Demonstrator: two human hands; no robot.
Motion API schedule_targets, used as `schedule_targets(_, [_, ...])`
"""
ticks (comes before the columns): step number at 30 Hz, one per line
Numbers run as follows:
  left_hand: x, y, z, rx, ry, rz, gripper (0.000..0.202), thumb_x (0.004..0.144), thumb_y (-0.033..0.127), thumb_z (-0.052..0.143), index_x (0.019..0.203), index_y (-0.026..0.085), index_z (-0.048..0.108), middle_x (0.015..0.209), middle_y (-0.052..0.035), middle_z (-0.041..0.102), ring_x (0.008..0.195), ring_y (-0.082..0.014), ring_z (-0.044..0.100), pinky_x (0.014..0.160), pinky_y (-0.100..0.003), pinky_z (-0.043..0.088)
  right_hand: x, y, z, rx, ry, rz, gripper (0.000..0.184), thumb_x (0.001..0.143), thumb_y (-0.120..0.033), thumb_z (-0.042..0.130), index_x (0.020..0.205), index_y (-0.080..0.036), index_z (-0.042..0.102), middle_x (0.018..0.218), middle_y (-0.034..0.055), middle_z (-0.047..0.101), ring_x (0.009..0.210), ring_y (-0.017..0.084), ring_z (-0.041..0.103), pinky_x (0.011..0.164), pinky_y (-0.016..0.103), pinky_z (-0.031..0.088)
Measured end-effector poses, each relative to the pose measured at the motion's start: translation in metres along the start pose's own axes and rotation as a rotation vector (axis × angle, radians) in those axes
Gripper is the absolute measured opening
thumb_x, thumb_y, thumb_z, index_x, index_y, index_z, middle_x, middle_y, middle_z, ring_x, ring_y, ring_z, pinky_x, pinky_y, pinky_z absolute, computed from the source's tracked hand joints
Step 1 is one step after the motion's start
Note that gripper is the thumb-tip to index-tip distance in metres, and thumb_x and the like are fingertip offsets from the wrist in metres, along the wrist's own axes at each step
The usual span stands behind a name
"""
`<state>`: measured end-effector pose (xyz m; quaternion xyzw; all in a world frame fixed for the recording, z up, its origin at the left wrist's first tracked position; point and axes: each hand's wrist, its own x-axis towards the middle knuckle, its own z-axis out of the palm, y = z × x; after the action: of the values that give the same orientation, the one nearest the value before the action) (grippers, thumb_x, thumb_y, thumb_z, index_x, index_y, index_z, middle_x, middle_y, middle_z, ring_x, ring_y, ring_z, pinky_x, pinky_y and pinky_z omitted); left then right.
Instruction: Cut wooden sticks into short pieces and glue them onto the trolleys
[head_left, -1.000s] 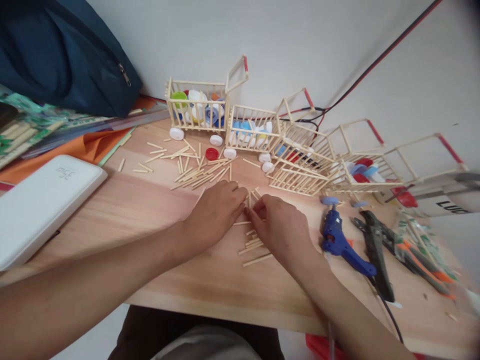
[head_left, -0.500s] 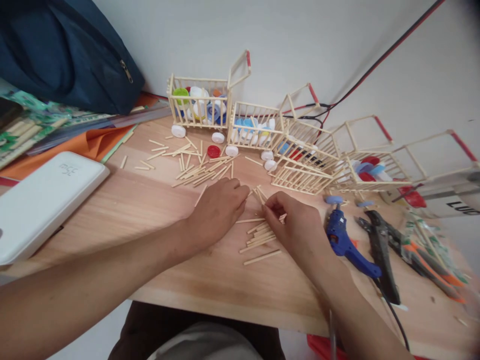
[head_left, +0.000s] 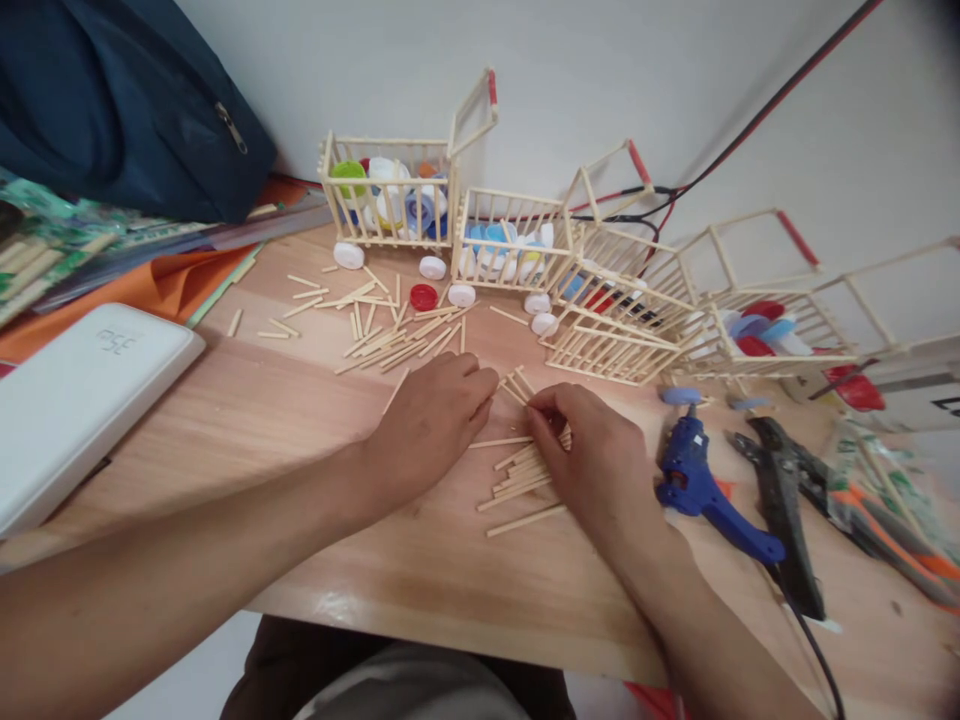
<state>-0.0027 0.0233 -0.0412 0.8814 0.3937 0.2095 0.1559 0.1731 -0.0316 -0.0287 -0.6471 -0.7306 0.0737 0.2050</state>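
My left hand (head_left: 435, 415) rests knuckles-up on the wooden table (head_left: 300, 500), fingers curled together at a small pile of short wooden sticks (head_left: 517, 475). My right hand (head_left: 592, 455) lies just right of it, its fingertips pinched on sticks in the same pile. What the left fingers hold is hidden under the hand. More loose sticks (head_left: 390, 335) are scattered farther back, beside a red bottle cap (head_left: 424, 297).
Several stick-built carts (head_left: 390, 195) with bottle caps line the wall. A blue glue gun (head_left: 694, 480) and black pliers (head_left: 784, 510) lie to the right. A white flat case (head_left: 75, 400), orange paper and a dark blue bag (head_left: 112, 100) sit left.
My right hand drew back to the right from the left hand and settled on the stick pile. The left hand has barely moved. The view tilted slightly.
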Motion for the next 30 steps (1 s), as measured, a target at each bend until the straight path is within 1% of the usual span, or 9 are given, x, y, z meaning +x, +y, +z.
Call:
schedule_targets(9, [-0.0005,0.0006,-0.0005,0.0,-0.009,-0.012,0.012,0.087,0.014,0.049,0.079,0.016,0.057,0.083,-0.003,0.057,0.083,-0.0176,0.053,0.073,-0.03,0.042,0.0012,-0.0023,0.0023,0.009,-0.021,0.012,0.004,0.085,-0.017,0.054,0.083,-0.018,0.058,0.075,0.0007,0.059,0.068,0.015,0.055,0.06,0.025,0.038])
schedule_targets(19, [0.0,0.0012,-0.0016,0.021,-0.022,-0.006,0.013,0.087,0.015,0.047,0.08,0.017,0.057,0.085,-0.0039,0.058,0.083,-0.0182,0.053,0.073,-0.031,0.043,0.002,-0.0024,0.0034,0.007,-0.011,0.015,0.007,0.085,-0.018,0.051,0.082,-0.019,0.057,0.075,0.0025,0.06,0.066,0.015,0.055,0.06,0.026,0.039])
schedule_targets(25, [0.0003,0.0015,-0.0017,0.031,-0.018,-0.007,0.012,0.087,0.014,0.047,0.081,0.017,0.057,0.085,-0.0041,0.059,0.084,-0.0185,0.053,0.074,-0.031,0.043,0.0027,-0.0013,0.0045,0.0,-0.011,0.002,0.006,0.084,-0.018,0.052,0.082,-0.018,0.057,0.074,0.0016,0.059,0.066,0.015,0.054,0.06,0.025,0.038])
schedule_targets(28, [0.0003,0.0023,-0.0018,0.031,-0.017,-0.009,0.012,0.087,0.014,0.047,0.083,0.017,0.057,0.086,-0.0044,0.059,0.084,-0.0187,0.054,0.074,-0.031,0.043,0.0029,-0.0012,0.0045,-0.007,-0.018,0.009,0.006,0.084,-0.017,0.052,0.082,-0.018,0.057,0.075,0.0018,0.059,0.067,0.015,0.055,0.06,0.026,0.038])
schedule_targets(30, [0.0,0.003,-0.0017,0.031,-0.002,-0.018,0.011,0.087,0.013,0.047,0.087,0.016,0.057,0.087,-0.0044,0.06,0.084,-0.0189,0.054,0.074,-0.032,0.043,0.003,-0.0012,0.0046,-0.007,-0.016,0.01,0.006,0.084,-0.018,0.052,0.082,-0.018,0.057,0.075,0.0018,0.059,0.067,0.015,0.055,0.061,0.026,0.038])
